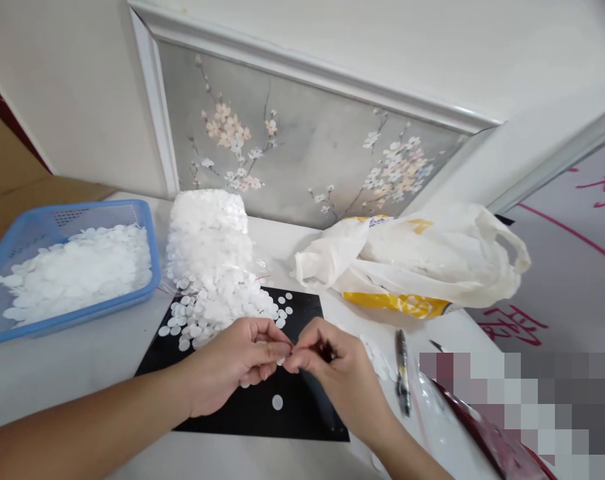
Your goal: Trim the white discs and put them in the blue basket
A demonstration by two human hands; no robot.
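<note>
Over a black mat, my left hand and my right hand meet at the fingertips. Both are closed in a pinch. A small white disc edge shows at my left fingertips; what my right fingertips hold is too small to make out. One loose white disc lies on the mat below my hands. Just beyond my left hand, a heap of white discs spills onto the mat from a clear bag.
At the left stands a blue basket of white discs. A white and yellow plastic bag lies at the back right. A pen and clear plastic bags are right of my right hand. Behind is a framed floral panel.
</note>
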